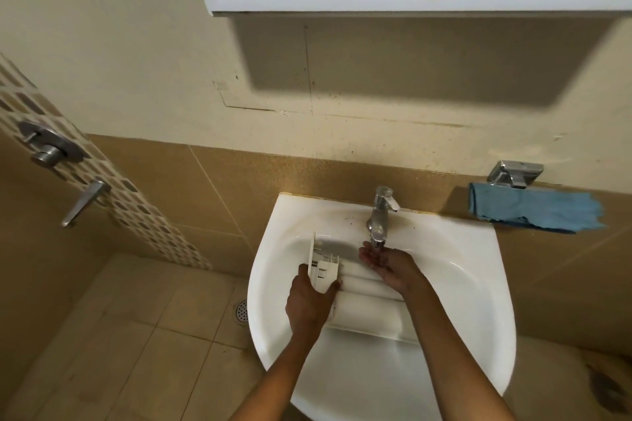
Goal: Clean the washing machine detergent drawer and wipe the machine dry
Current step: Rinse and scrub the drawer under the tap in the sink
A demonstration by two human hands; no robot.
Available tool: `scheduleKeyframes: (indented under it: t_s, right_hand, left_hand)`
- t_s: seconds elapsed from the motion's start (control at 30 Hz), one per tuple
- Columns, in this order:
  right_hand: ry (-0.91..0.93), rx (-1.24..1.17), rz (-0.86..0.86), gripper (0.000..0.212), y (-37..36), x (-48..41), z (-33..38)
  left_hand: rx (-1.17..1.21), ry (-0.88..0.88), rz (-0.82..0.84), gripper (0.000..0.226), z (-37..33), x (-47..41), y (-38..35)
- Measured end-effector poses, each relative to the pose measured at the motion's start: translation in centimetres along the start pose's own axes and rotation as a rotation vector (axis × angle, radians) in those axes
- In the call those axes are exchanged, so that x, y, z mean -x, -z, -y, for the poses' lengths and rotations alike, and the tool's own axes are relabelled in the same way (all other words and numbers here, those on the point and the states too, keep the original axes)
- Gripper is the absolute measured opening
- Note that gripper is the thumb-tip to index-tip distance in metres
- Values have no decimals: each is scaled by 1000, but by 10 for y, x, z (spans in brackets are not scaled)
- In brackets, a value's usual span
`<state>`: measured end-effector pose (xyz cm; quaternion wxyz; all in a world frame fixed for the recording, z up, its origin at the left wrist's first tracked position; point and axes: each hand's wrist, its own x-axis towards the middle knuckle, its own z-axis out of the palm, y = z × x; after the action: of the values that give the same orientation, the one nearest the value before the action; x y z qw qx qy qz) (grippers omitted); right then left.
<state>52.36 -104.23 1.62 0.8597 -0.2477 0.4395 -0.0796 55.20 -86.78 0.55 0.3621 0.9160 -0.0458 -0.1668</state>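
The white sink holds the detergent drawer, lying across its basin, so this looks like the rinsing step. The left hand grips the drawer's left end, fingers curled round it. The right hand, empty and cupped palm-up, sits under the faucet; I cannot tell whether water is running. Next the compartments probably need wetting and rubbing.

Both forearms reach up from the lower edge. The left hand curls its grip round a white plastic detergent drawer; the right hand lies cupped, palm up.
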Motion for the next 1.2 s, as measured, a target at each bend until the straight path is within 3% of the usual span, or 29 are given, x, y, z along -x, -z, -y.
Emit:
scheduleKeyframes:
  t_s: [0.13,0.5,0.57,0.63,0.7,0.77,0.8,0.93,0.97,1.07,1.13,1.2]
  right_hand:
    - [-91,-223,-38,27,-7,-8,-3]
    - [-144,32,38,24,8,2,-5]
    - [-137,340,33,28,11,11,-6]
    - [-93,925,-18,26,12,22,-4]
    - [70,1498,-252,19,21,29,0]
    - [265,1685,-407,25,27,30,-3]
    - [364,1679,-386,25,26,29,-8]
    - [627,1559,47,21,11,27,-37]
    - [672,1533,77,21,12,29,-41]
    - [755,1474,-157,19,34,33,-36]
    - [691,1495,-369,23,58,36,-25]
    - [605,1554,-471,26,73,39,-16]
  left_hand:
    - [74,-49,-49,65,3,7,-2]
    - [129,-23,52,51,-2,-8,4]
    - [137,-29,56,51,-3,-7,4]
    - [139,-40,53,51,-2,-7,4]
    - [144,-44,49,51,-3,-6,5]
    - [153,-59,45,51,-2,-5,5]
    - [158,-69,42,52,-2,-4,6]
    - [188,-109,40,58,4,2,7]
    - [191,-115,42,60,6,3,7]
    - [180,-141,58,56,7,3,10]
    - [178,-152,82,54,6,2,11]
    - [171,-158,91,58,6,2,11]
